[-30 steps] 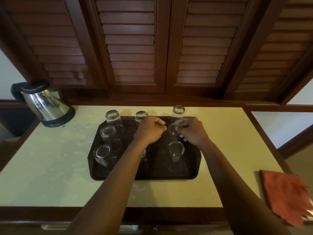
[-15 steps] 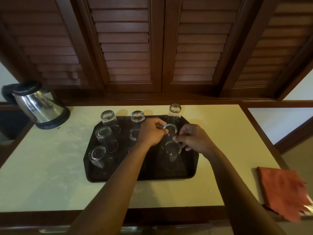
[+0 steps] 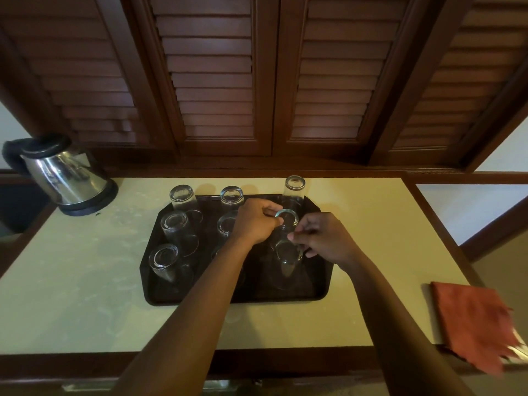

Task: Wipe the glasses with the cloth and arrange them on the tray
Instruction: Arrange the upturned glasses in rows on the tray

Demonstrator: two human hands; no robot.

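We are in the arranging step: our left hand (image 3: 254, 221) and right hand (image 3: 323, 238) both pinch the middle glass (image 3: 286, 224) on the tray (image 3: 320, 281); next we must line it up gently.

1. The glasses (image 3: 173, 227) are clear, smooth and shiny.
2. The tray (image 3: 317, 292) is dark and smooth.
3. The kettle (image 3: 64, 178) is shiny metal with a black lid.
4. The cloth (image 3: 474, 321) is soft and matt orange-red.
5. The shutters (image 3: 211, 81) are brown wood.
6. The counter (image 3: 71, 295) is pale and smooth.
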